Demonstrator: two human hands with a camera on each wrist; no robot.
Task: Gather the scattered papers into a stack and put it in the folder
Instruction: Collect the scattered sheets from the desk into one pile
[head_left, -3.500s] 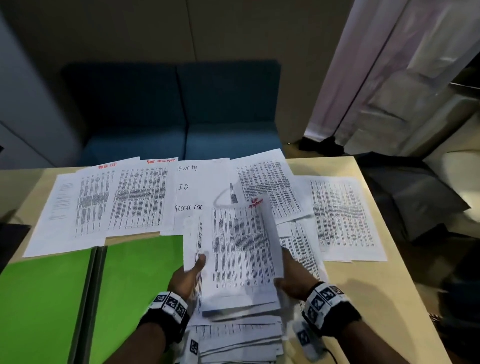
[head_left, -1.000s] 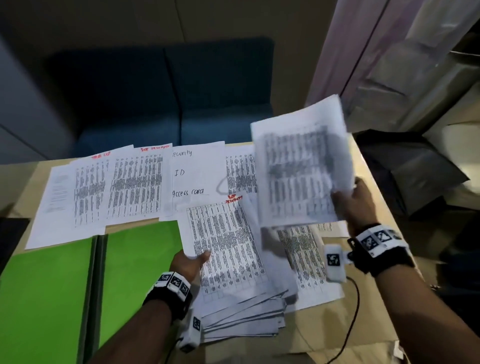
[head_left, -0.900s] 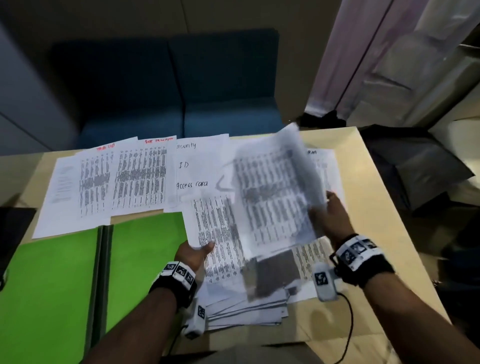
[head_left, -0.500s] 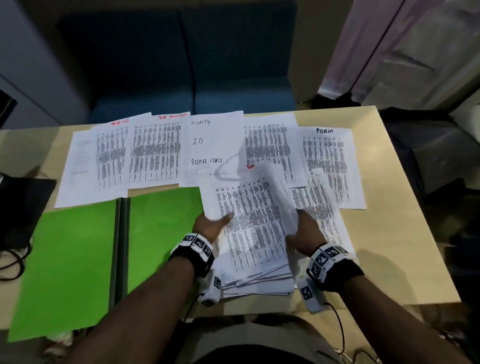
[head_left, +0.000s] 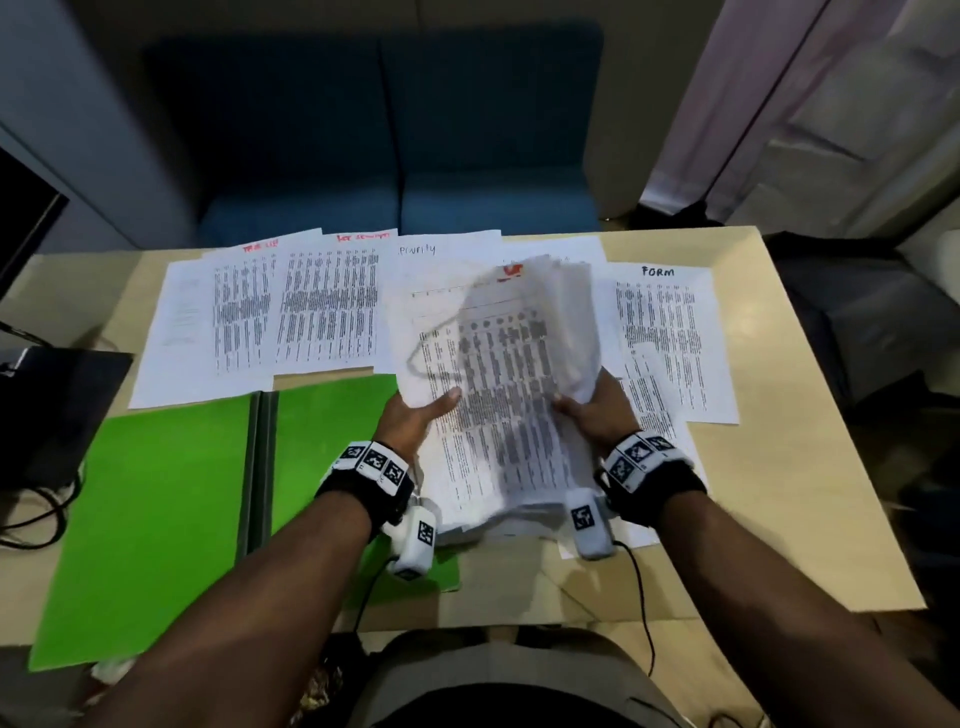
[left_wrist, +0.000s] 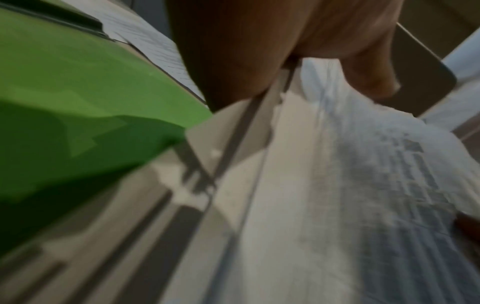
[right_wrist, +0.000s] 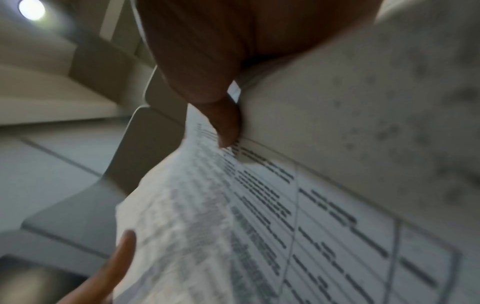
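A stack of printed papers (head_left: 498, 395) is lifted and tilted up off the table, blurred by motion. My left hand (head_left: 415, 415) grips its left edge with the thumb on top, and my right hand (head_left: 592, 410) grips the right edge. In the left wrist view the thumb lies on the stack of papers (left_wrist: 350, 195); in the right wrist view my thumb pinches the printed stack of papers (right_wrist: 259, 216). An open green folder (head_left: 171, 499) lies flat to the left of the stack. More loose sheets (head_left: 291, 306) lie spread along the far side, and a sheet headed FORM (head_left: 670, 332) lies at the right.
A wooden table (head_left: 789, 493) carries everything. A dark device (head_left: 57, 405) with cables sits at the left edge. A blue sofa (head_left: 389, 135) stands beyond the far edge. A dark bag (head_left: 878, 322) lies on the floor to the right.
My right hand brought a loose sheet from the right onto the stack. Both hands now hold the stack by its sides and have raised its far end.
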